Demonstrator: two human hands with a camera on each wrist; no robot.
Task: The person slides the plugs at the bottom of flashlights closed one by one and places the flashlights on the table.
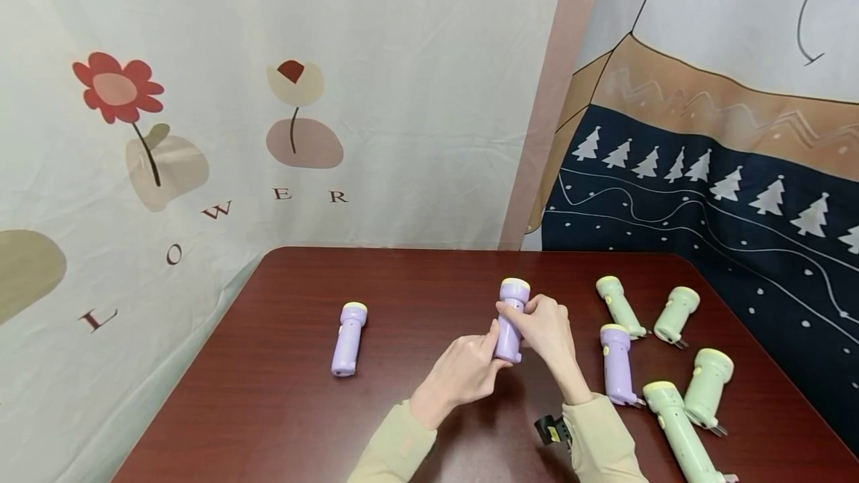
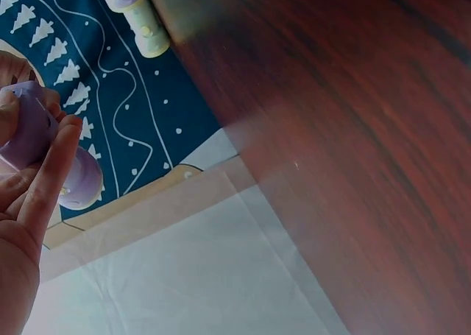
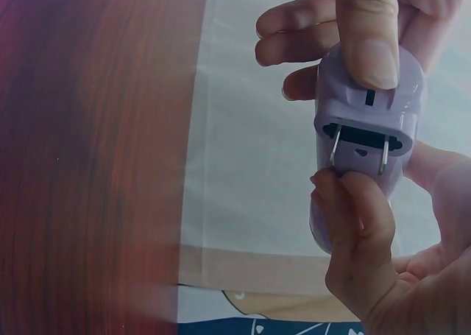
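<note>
Both hands hold one purple flashlight (image 1: 514,289) over the table, its pale yellow lens end pointing away. My left hand (image 1: 459,373) grips the lower end, and in the right wrist view the thumb of that hand presses on the base beside a small slot. My right hand (image 1: 549,328) pinches the body from the right side. Two metal plug prongs (image 3: 384,155) stick out of a recess in the base, close to the right fingers. In the left wrist view the flashlight (image 2: 29,129) is partly covered by fingers.
Left on the dark red table (image 1: 282,423) lies another purple flashlight (image 1: 348,341). To the right are a purple flashlight (image 1: 617,365) with prongs out and several green ones, including a long one (image 1: 681,431) near the front. A patterned cloth (image 1: 416,95) hangs behind.
</note>
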